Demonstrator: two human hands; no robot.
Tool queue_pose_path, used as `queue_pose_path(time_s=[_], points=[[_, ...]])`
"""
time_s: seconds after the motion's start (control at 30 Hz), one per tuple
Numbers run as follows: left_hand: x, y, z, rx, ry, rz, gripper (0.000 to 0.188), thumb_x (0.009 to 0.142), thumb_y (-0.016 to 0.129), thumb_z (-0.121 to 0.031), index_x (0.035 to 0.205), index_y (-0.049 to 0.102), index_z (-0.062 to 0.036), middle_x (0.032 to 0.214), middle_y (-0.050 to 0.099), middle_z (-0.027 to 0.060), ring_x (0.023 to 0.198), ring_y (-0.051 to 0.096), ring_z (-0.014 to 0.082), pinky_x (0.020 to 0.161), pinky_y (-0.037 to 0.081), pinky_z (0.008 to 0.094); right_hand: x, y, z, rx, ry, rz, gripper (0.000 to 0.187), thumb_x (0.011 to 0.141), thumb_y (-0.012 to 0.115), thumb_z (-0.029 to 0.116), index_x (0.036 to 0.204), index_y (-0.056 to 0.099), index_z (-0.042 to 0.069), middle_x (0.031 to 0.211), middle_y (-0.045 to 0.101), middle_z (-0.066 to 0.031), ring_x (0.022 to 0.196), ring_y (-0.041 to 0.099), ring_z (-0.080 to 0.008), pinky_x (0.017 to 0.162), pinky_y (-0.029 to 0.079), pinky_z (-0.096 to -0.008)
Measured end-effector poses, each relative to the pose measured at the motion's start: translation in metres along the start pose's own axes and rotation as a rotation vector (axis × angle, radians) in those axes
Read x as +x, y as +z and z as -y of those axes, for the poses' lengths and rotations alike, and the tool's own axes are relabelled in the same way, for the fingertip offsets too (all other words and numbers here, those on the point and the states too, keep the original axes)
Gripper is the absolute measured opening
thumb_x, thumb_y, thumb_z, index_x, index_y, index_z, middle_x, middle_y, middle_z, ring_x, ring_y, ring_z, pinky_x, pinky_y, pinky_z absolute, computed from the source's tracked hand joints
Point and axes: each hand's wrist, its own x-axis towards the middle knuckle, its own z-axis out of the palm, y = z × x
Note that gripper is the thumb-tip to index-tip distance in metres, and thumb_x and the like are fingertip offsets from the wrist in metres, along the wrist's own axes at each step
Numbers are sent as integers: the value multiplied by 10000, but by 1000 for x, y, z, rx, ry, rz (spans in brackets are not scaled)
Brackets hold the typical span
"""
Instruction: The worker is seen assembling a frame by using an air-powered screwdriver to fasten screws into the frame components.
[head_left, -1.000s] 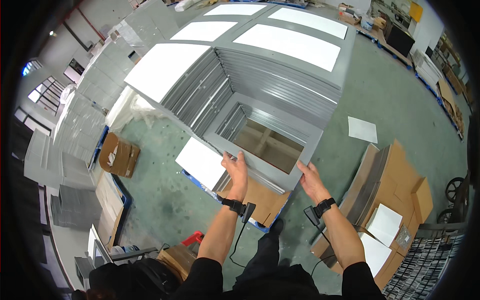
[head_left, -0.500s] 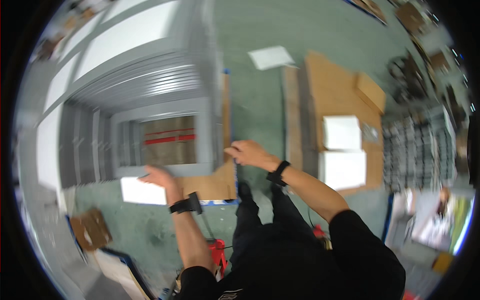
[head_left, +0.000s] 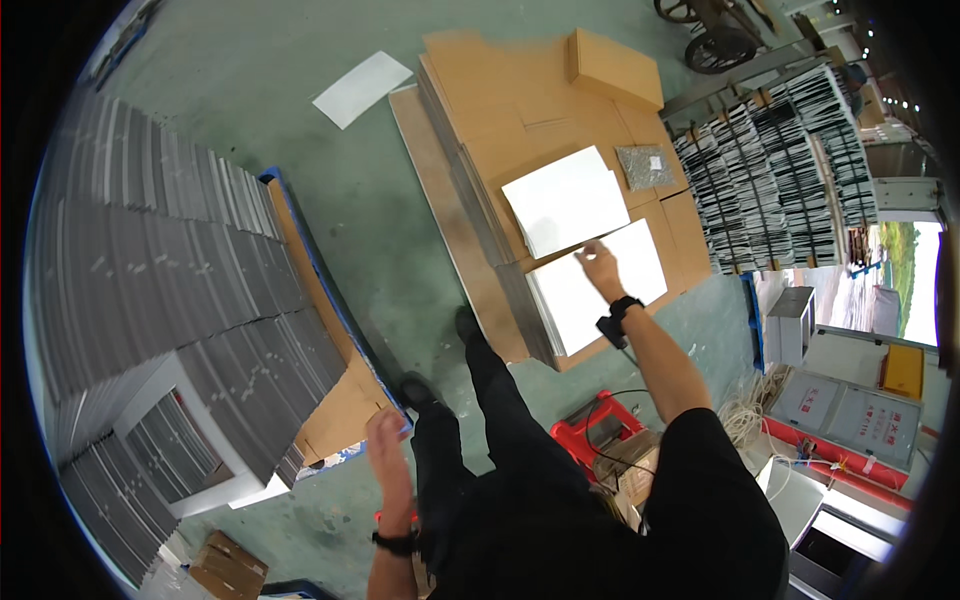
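My right hand (head_left: 602, 270) is over the inner edge of the nearer stack of white sheets (head_left: 610, 300), its fingers curled and a gap showing between thumb and forefinger. Whether the fingertips touch the top sheet I cannot tell. Beside it lies a second stack of white sheets (head_left: 565, 200), and both rest on stacked brown cardboard (head_left: 500, 110). My left hand (head_left: 388, 450) hangs in the air, slightly blurred, fingers loosely spread and holding nothing. Near it on the left stand rows of grey panels (head_left: 180, 260) and a grey frame with a rectangular opening (head_left: 215, 430).
A loose white sheet (head_left: 362, 88) lies on the green floor. On the cardboard are a long carton (head_left: 615, 70) and a clear bag of small parts (head_left: 645, 168). Strapped bundles (head_left: 780, 170) stand beyond. A red stool (head_left: 600, 430) is by my legs.
My view has swung right, away from the grey frame. Both hands have left it: my right hand has moved over to the white sheets, and my left has drawn back toward my body.
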Motion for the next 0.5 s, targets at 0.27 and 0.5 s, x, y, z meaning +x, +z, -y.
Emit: queue_pose_path(time_s=[0.27, 0.5], points=[[252, 296, 67, -86, -195, 415, 402, 1000, 668, -335, 1226, 637, -5, 1006, 677, 41, 817, 602, 120, 732, 499, 274, 74, 45, -47, -27, 9, 274, 642, 900, 730, 230, 1395, 499, -107, 1307, 628, -320, 1155, 661, -408, 996, 533, -434], [345, 424, 100, 137, 28, 202, 458, 936, 737, -309, 1211, 623, 39, 1000, 681, 74, 839, 599, 153, 748, 497, 313, 75, 54, -47, -63, 40, 295, 567, 948, 676, 220, 1383, 487, -92, 1225, 683, -281, 1070, 692, -421, 939, 561, -451]])
